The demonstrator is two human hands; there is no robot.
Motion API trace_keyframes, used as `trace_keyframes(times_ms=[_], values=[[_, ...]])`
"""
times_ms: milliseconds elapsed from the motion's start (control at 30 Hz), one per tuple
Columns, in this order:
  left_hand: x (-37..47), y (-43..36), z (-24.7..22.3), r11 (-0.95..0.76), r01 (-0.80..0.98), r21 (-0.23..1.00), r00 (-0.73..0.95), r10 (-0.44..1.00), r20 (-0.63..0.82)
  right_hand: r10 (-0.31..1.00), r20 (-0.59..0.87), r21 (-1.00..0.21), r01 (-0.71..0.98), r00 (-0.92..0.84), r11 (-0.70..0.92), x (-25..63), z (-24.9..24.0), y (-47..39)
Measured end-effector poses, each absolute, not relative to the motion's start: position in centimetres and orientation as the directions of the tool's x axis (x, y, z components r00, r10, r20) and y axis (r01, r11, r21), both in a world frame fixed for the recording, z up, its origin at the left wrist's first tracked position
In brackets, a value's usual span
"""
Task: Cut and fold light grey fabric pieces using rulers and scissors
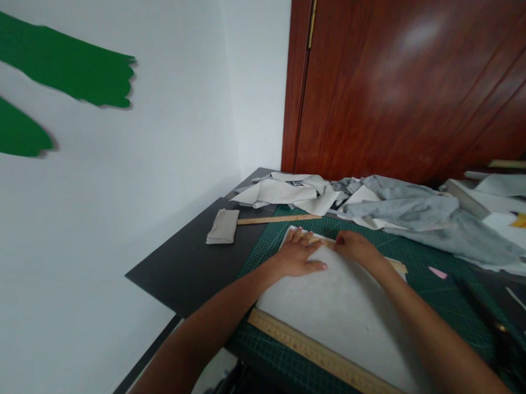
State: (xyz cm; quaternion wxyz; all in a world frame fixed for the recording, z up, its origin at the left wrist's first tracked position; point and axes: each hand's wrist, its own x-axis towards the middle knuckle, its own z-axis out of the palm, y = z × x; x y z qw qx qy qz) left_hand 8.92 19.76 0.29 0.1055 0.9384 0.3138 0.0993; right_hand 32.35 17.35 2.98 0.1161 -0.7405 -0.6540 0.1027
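Note:
A white piece of cloth [331,298] lies flat on a green cutting mat [448,305]. My left hand [297,256] rests flat on its far left part, fingers spread and thumb stretched out. Close by on the right, my right hand [354,246] has its fingers curled together at the cloth's far edge; what they pinch, if anything, is hidden. Between the hands a strip of a wooden ruler [320,240] shows along that edge, partly covered. Along the near edge of the cloth lies another wooden ruler [320,353].
Behind the mat are crumpled white and grey fabrics [401,203]. A folded beige cloth [223,226] sits at the left beside a thin wooden ruler [281,219]. Black scissors [487,315] and a pink scrap [438,272] lie at the right. A white wall borders the table's left.

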Motion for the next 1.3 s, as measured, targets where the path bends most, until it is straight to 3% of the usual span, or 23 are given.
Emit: trace_keyframes(times_ms=[267,433,1300], values=[[9.0,19.6,0.8,-0.841,0.499,0.211,0.823,0.536,0.188,0.995,0.08,-0.319,0.947,0.056,-0.028,31.9,2.1,17.7],[9.0,19.8,0.4,-0.822,0.532,0.203,0.804,0.566,0.184,0.997,0.069,-0.324,0.944,-0.033,0.054,33.1,2.4,17.8],[8.6,20.2,0.4,-0.83,0.502,0.243,0.808,0.551,0.21,0.97,-0.113,-0.135,0.964,0.214,-0.229,35.7,4.1,17.1]])
